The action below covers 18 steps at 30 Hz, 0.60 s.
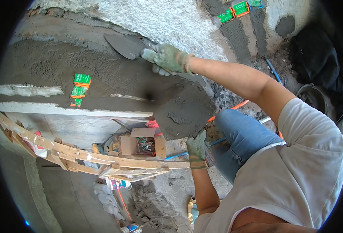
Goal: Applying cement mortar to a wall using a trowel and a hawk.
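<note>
My right hand (164, 60), in a pale green-grey work glove, is closed round the handle of a plastering trowel (125, 46). The trowel's grey pointed blade lies against wet grey mortar on the wall (43, 62), close to where the mortar meets rough white plaster. Lower down, my left hand (197, 149), gloved as well, grips the near edge of a mortar board (185, 112). A thick heap of wet mortar covers the board, so its surface and any handle are hidden. The board's far edge is close to the wall.
Green-covered electrical boxes (80, 91) with orange rims sit in the wall; more boxes (240, 9) are at upper right. Below stand a wooden plank frame (90, 156) and an open cardboard box (128, 146). A bucket (315, 97) and black cloth (315, 54) are at right.
</note>
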Each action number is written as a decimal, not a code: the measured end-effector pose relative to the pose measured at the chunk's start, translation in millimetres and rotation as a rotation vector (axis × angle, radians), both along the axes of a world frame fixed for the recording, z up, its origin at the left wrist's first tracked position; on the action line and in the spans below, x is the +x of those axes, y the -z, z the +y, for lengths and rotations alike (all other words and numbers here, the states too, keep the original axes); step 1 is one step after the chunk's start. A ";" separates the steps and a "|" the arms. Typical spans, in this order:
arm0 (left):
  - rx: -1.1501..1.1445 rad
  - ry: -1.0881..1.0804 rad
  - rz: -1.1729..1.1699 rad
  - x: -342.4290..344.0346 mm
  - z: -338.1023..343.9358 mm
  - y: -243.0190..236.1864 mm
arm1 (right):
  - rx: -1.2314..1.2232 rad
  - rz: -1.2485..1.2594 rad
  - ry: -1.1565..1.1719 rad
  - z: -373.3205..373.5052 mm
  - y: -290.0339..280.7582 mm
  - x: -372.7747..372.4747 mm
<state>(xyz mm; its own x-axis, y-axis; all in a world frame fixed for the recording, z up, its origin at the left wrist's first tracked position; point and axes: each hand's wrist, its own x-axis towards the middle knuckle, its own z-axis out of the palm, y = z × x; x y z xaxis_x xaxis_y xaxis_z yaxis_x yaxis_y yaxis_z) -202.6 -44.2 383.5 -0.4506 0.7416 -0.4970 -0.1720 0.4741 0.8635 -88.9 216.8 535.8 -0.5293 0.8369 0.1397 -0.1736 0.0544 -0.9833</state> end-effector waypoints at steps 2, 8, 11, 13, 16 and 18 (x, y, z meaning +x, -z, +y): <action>-0.009 0.010 0.002 -1.5 1.8 0.8 | -0.015 0.017 0.008 7.7 -11.9 -10.2; -0.018 0.008 0.019 9.1 17.8 -13.7 | 0.135 0.115 -0.040 13.5 -73.5 -10.5; -0.027 -0.005 0.031 11.6 16.1 -15.4 | 0.295 0.105 -0.013 1.7 -108.4 9.8; -0.017 0.004 0.035 7.9 11.3 -11.3 | 0.144 0.091 0.040 1.4 -105.4 30.7; -0.014 0.003 -0.048 -10.4 -5.4 5.9 | 0.202 -0.003 -0.074 7.2 -23.6 52.1; -0.056 -0.013 -0.027 -12.9 -8.6 11.5 | -0.083 0.028 -0.069 -5.3 12.4 50.1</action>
